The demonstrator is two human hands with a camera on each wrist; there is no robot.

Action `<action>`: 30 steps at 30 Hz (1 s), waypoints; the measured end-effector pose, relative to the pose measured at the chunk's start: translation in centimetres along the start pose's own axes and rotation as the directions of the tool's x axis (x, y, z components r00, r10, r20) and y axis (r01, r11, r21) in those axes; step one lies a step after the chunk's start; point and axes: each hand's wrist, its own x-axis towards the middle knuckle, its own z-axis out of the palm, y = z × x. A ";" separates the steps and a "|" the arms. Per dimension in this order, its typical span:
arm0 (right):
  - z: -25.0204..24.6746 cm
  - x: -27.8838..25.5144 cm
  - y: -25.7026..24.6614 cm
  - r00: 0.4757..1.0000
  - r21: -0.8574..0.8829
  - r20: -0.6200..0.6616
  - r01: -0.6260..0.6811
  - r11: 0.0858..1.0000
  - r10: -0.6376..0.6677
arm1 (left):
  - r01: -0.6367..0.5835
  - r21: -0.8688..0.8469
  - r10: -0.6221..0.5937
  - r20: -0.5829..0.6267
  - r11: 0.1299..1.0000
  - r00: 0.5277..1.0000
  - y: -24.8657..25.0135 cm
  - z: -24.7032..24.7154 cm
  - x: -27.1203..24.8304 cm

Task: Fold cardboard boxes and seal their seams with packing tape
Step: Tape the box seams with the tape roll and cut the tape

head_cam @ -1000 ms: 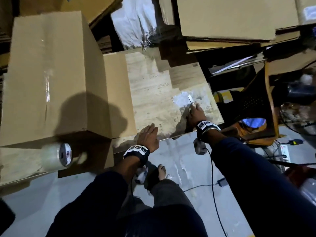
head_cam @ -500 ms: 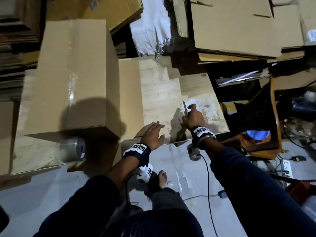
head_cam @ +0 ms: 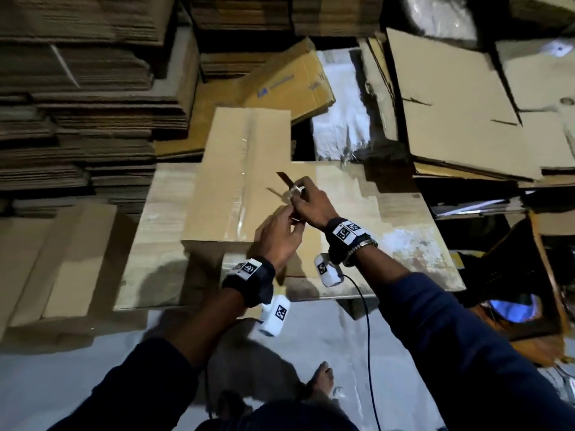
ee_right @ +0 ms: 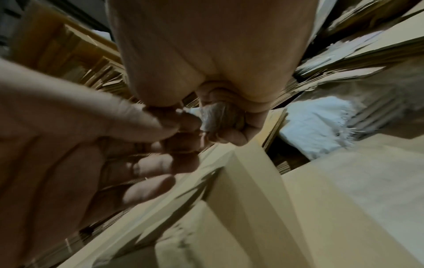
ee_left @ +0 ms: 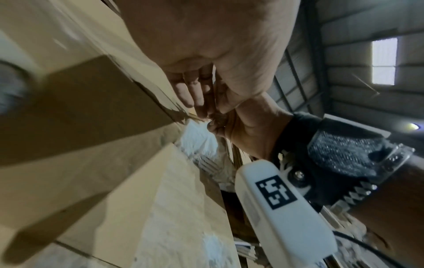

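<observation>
A closed cardboard box (head_cam: 230,169) with clear tape along its top seam lies on a wooden table (head_cam: 398,213). Over the box's right edge my right hand (head_cam: 306,197) grips a small cutter (head_cam: 284,179); its thin blade points up and away, and its whitish wrapped handle (ee_right: 213,117) sits in the fist. My left hand (head_cam: 291,219) meets it from below, thumb and forefinger (ee_right: 165,125) pinching the cutter's near end. In the left wrist view the left fingers (ee_left: 195,94) touch the right palm. A blurred grey round shape (ee_left: 9,87), perhaps the tape roll, lies by the box's front.
Tall stacks of flat cardboard (head_cam: 77,104) fill the left and back. Loose cardboard sheets (head_cam: 460,113) and a white sack (head_cam: 339,119) lie behind the table. An orange chair (head_cam: 535,275) stands at the right. A cable (head_cam: 368,321) hangs from my right wrist; my bare foot (head_cam: 323,377) is on the floor.
My right hand lifted the cutter off the table and carried it left over the box. The left hand left the table edge and came up to pinch the cutter. The view swung left.
</observation>
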 end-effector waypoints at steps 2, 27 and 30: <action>1.8 -0.1 -2.2 0.996 -0.026 0.080 0.044 0.999 -0.042 | 0.051 -0.055 -0.055 -0.081 0.997 0.995 -1.8 -2.9 -1.1; 8.5 -0.8 -5.1 0.937 -0.519 0.350 0.212 0.828 -0.020 | 0.590 -0.264 -0.636 -0.143 0.763 0.758 -10.5 -6.5 -6.5; 8.6 -0.8 -5.3 0.936 -0.518 0.353 0.193 0.834 0.003 | 0.643 -0.297 -0.684 -0.054 0.706 0.727 -9.7 -7.2 -5.7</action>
